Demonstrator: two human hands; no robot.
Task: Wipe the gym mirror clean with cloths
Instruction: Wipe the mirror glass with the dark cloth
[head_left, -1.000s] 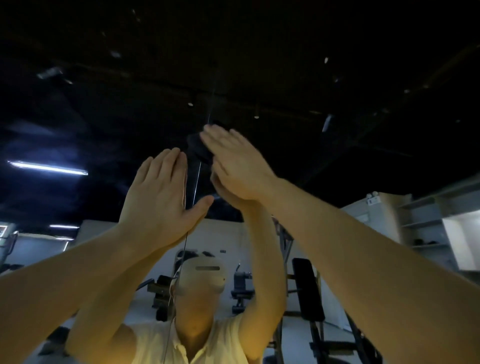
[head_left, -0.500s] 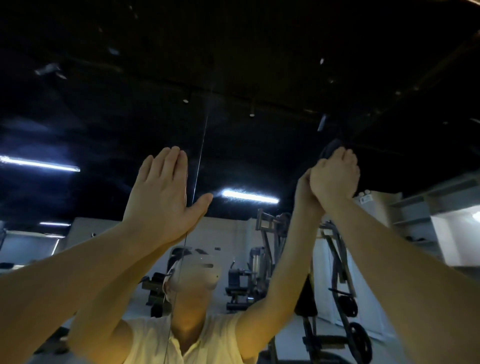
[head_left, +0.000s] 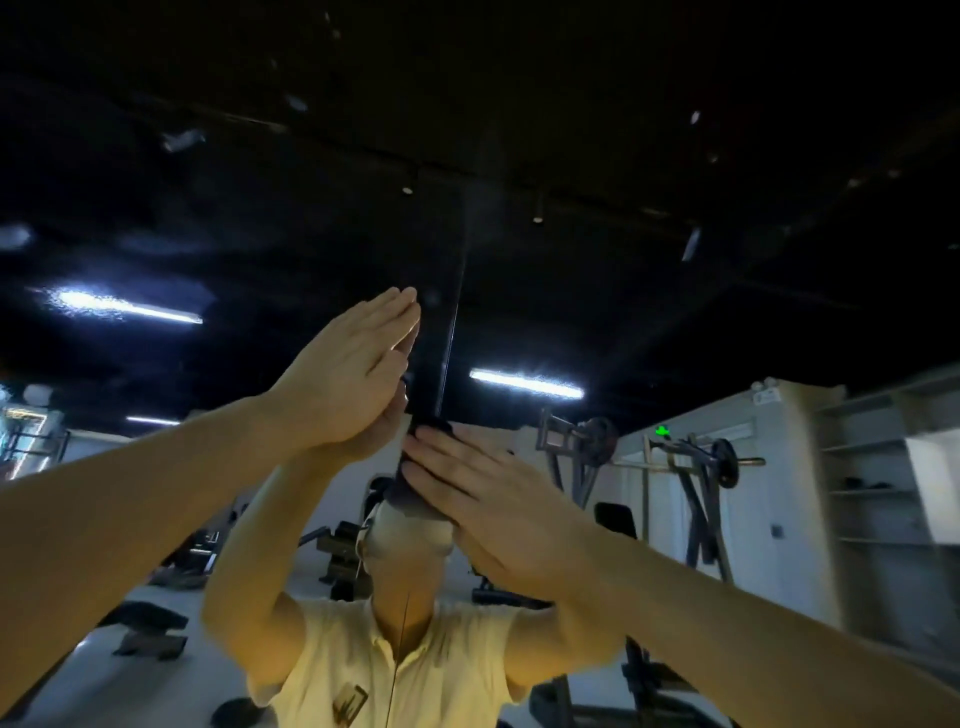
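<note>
Two grips lie flat on the large wall mirror: left grip empty, fingers straight; right grip, fingers straight, presses a dark crumpled cloth beneath its fingertips.

hands 2: left hand, right hand | cloth 1, dark | mirror 1 | seam in the glass 1 | reflected: ceiling light strips 3 lit; weight plates 2; person 1
</note>
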